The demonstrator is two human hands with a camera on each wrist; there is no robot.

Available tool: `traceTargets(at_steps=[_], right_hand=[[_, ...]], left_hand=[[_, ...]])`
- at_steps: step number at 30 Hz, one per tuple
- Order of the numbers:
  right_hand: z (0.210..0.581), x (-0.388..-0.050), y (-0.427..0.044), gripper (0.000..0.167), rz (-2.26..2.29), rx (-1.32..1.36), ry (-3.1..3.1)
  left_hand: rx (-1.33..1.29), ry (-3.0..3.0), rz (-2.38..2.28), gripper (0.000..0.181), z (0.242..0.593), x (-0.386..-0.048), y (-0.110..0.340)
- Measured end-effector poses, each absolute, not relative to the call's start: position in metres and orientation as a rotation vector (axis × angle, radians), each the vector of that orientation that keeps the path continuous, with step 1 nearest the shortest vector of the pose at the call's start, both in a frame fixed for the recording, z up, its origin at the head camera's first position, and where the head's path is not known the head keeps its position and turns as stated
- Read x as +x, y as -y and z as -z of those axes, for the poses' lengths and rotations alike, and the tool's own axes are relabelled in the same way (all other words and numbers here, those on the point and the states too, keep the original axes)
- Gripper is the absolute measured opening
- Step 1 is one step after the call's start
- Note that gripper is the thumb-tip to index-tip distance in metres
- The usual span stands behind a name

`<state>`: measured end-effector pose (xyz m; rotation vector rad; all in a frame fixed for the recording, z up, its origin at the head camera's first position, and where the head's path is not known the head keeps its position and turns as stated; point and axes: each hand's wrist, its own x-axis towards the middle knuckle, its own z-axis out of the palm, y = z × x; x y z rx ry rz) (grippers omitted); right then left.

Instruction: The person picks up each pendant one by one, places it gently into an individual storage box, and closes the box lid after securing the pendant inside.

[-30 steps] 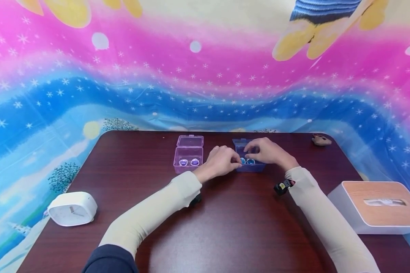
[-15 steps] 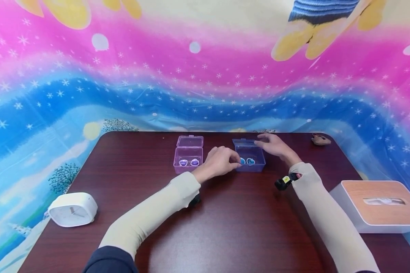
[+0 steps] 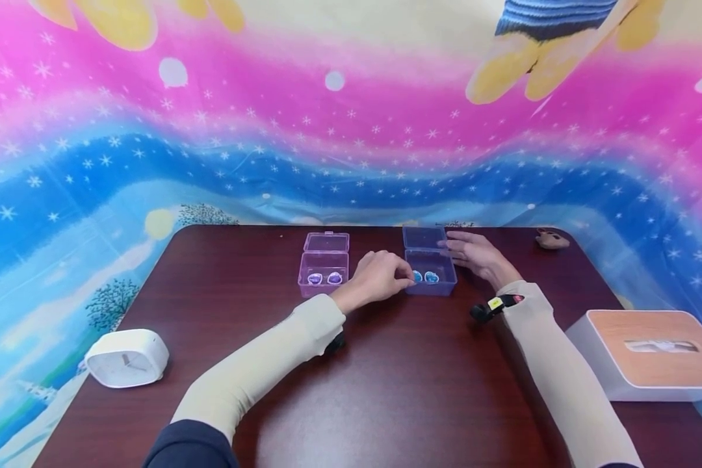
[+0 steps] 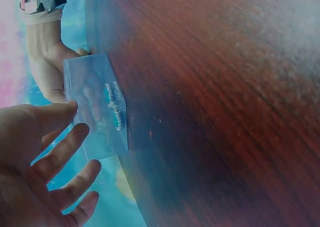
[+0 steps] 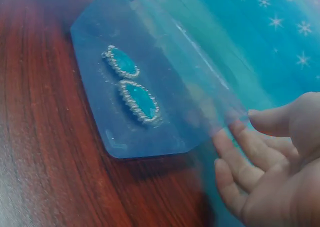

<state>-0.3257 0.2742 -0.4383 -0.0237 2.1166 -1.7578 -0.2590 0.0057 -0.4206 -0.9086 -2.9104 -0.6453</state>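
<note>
A clear blue plastic box (image 3: 431,288) stands at the back of the table with its hinged lid (image 3: 424,238) raised. Two oval teal gems (image 5: 140,101) with silvery beaded rims lie inside it. My left hand (image 3: 377,276) pinches the box's left wall near the front corner between thumb and forefinger; its other fingers (image 4: 82,179) spread below. My right hand (image 3: 476,255) is at the lid's right edge, fingertips touching it, fingers fairly straight. To the left, a clear pink box (image 3: 324,288) with its lid up holds two purple gems (image 3: 335,278) with beaded rims.
A white clock (image 3: 127,359) stands at the left edge of the dark wood table (image 3: 386,390). At the right is a white tissue box (image 3: 667,367) with a wooden top. A small brown object (image 3: 552,239) lies at the back right corner. A printed cloth (image 3: 351,149) hangs behind.
My right hand has drawn out from above the blue box to the right side of its lid. The lid has tipped farther up and back. My left hand stays in place.
</note>
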Motion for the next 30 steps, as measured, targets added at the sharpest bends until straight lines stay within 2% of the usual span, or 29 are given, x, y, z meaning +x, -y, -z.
traceTargets(at_steps=[8,10,13,15,24,30], right_hand=[[0.43,-0.323,-0.281,0.061,1.833,-0.123,-2.12],[0.427,-0.321,-0.28,0.07,1.828,-0.146,-2.12],[0.424,-0.316,-0.278,0.095,1.819,-0.143,-2.112],[0.422,-0.311,-0.276,0.1,1.808,-0.133,-2.108],[0.421,-0.295,-0.264,0.071,1.596,-0.122,-2.275],[0.428,-0.291,-0.264,0.058,1.512,-0.142,-2.38]], left_hand=[[-0.917,2.892,0.613,0.012,0.423,-0.26,-0.007],[-0.916,2.886,0.606,0.012,0.424,-0.26,-0.007],[-0.91,2.885,0.601,0.013,0.423,-0.26,-0.007],[-0.912,2.885,0.608,0.013,0.423,-0.26,-0.007],[-0.924,2.896,0.678,0.018,0.423,-0.261,-0.004],[-0.819,2.903,0.809,0.042,0.423,-0.262,0.001]])
